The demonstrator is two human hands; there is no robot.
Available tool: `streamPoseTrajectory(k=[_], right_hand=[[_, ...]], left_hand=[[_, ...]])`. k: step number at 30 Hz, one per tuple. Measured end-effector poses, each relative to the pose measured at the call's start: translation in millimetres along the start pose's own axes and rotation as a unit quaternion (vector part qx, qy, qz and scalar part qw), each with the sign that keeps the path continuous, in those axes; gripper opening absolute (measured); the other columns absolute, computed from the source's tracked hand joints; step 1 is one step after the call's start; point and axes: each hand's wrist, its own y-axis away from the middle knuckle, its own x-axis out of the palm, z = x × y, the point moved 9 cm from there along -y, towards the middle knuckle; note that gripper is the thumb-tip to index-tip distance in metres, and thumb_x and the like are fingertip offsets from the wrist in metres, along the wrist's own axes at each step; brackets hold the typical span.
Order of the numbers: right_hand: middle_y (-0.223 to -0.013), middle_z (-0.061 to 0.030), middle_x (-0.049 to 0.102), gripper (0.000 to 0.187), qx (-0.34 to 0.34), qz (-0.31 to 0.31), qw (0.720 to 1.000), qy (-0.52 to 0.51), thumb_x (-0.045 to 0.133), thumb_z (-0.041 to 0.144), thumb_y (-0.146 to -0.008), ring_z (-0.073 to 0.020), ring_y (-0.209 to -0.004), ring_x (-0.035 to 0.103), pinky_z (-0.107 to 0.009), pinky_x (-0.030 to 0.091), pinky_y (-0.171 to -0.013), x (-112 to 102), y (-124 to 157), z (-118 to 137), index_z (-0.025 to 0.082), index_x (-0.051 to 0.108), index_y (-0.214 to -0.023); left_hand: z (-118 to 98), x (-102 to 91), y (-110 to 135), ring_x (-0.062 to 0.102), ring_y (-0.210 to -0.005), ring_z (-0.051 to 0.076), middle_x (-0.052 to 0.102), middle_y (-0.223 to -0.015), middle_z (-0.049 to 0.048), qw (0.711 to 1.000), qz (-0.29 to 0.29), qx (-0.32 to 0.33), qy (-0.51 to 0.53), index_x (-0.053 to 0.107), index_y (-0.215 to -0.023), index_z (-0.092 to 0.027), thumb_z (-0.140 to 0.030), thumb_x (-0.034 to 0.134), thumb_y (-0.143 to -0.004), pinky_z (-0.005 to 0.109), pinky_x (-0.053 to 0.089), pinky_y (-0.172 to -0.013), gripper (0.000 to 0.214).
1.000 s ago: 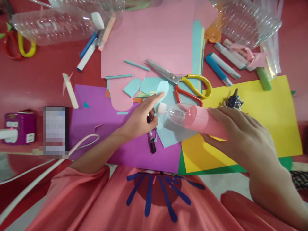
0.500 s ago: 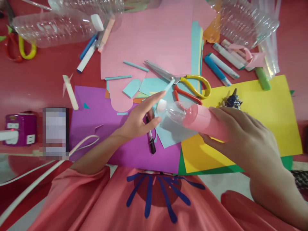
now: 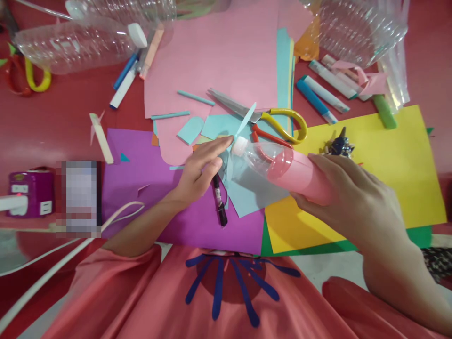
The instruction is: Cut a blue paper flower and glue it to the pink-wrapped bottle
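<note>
My right hand (image 3: pixel 356 197) is wrapped round a plastic bottle (image 3: pixel 298 174) covered in pink paper, tilted with its white cap (image 3: pixel 240 146) to the left. At the cap stands a light blue paper propeller (image 3: pixel 246 121), one blade pointing up and another down. My left hand (image 3: pixel 201 167) is beside it, fingers stretched out, the index fingertip at the propeller's middle; whether it presses there I cannot tell. Behind the bottle lie scissors (image 3: pixel 263 117) with one yellow and one red handle. Below the left hand a black pen (image 3: pixel 219 202) rests on purple paper (image 3: pixel 190 226).
Clear plastic bottles lie at the back left (image 3: pixel 77 44) and back right (image 3: pixel 360 30). Markers (image 3: pixel 314 99) are scattered near them. Pink sheets (image 3: pixel 215 56) and yellow paper (image 3: pixel 395 155) cover the table. A phone (image 3: pixel 81 197) and a white cable (image 3: pixel 70 254) are at left.
The propeller has turned, so its blades now stand up and down clear of my left hand. My left hand has drawn back slightly to the left. My right hand keeps the bottle.
</note>
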Motion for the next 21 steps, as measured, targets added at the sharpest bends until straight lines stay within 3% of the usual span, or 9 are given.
streamPoseTrajectory(k=[8,14,21], right_hand=[[-0.099,-0.0089,0.073,0.041,-0.003,-0.011,1.000,-0.013,0.062,0.034,-0.085,-0.0226,-0.082,0.072,-0.030,0.053,-0.064,0,-1,0,0.013,0.057,-0.120],[-0.102,-0.0140,0.073,0.043,0.024,0.016,0.996,-0.084,0.061,0.028,-0.086,-0.0286,-0.090,0.072,-0.036,0.058,-0.069,4,-2,-2,0.017,0.056,-0.127],[-0.105,-0.0140,0.072,0.048,0.057,0.039,0.989,-0.128,0.059,0.042,-0.087,-0.0287,-0.086,0.073,-0.038,0.059,-0.068,12,0,-4,0.017,0.055,-0.127]], left_hand=[[-1,0.3,1,0.059,-0.131,0.022,0.063,-0.140,0.0025,1.000,0.001,0.012,0.000,0.056,-0.140,-0.032,-0.038,0.041,-0.102,0.043,0.050,-0.110,0.041],[-2,0.1,0,0.060,-0.129,0.023,0.064,-0.138,0.0032,1.000,-0.012,0.009,-0.002,0.059,-0.137,-0.032,-0.037,0.043,-0.101,0.046,0.050,-0.110,0.039],[-5,-6.3,-1,0.062,-0.124,0.024,0.068,-0.131,0.0046,0.999,-0.048,-0.017,0.009,0.063,-0.130,-0.030,-0.041,0.042,-0.101,0.045,0.051,-0.106,0.038]])
